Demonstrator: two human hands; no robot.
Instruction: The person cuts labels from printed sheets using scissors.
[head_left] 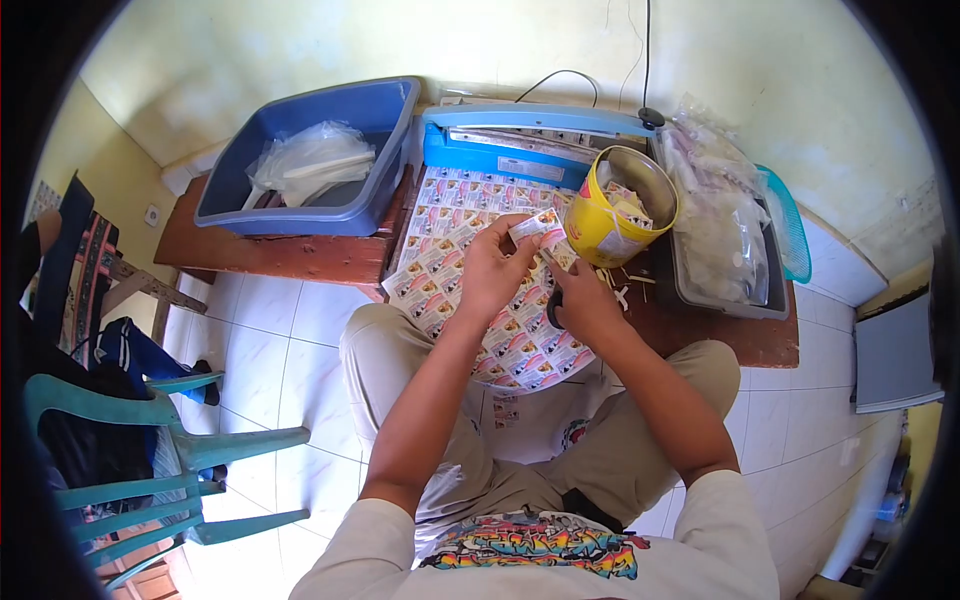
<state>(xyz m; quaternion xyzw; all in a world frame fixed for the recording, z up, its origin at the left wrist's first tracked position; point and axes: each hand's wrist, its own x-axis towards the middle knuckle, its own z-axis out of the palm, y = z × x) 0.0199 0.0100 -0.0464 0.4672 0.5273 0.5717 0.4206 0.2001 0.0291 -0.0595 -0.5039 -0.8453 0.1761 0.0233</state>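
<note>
My left hand [492, 265] pinches a small stack of printed labels [540, 226] above the sheets. Close by on the right, my right hand [590, 302] is closed round a pair of scissors [555, 308] with black handles; the blades point up toward the labels and are partly hidden by the fingers. Beneath both hands lie large uncut sheets of printed labels [440, 270], hanging over the bench edge toward my lap. Just beyond my right hand stands a yellow tin [600, 235] with cut paper pieces inside.
A blue sealer [470, 150] with a long arm sits at the back. On the left of the bench [290, 258] is a blue tub [380, 205] with plastic bags. A grey tray [735, 309] of plastic bags and a teal basket [797, 240] stand right. Green chair [190, 455] at left.
</note>
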